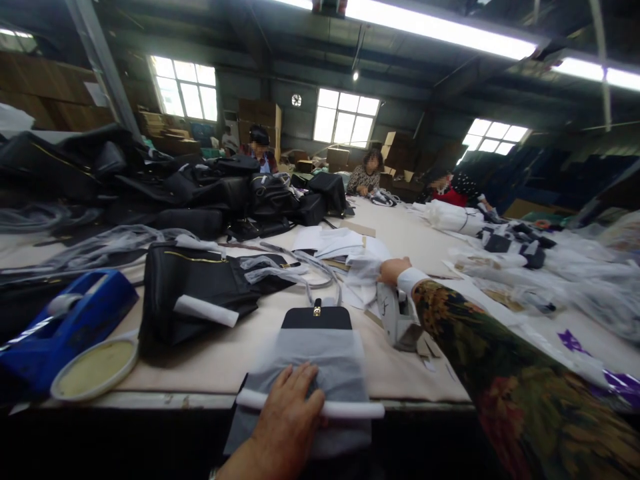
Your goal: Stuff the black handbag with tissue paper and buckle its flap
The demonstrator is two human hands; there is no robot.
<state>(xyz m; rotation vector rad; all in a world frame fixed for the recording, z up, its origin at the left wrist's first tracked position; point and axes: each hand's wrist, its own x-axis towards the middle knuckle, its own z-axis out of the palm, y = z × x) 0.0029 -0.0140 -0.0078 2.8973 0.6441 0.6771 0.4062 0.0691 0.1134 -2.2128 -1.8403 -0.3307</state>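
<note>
Two bare hands are at the near side of the table. The left hand lies nearly flat, fingers stretched out, over a white foam tube and a thin grey sheet. The sheet covers most of a black bag at the table's near edge; only its top, with a gold clasp, and a dark corner show. The right hand is out by a grey tape dispenser, fingers bent beside some clear plastic; whether it grips anything, I cannot tell.

To the left stands a larger black bag with a gold zip, another foam tube resting against it; its inside is hidden. Just beside it, a round white-rimmed dish is pale yellow within. A blue tape dispenser holds a white roll. Behind, black bags lie heaped, their contents out of sight.
</note>
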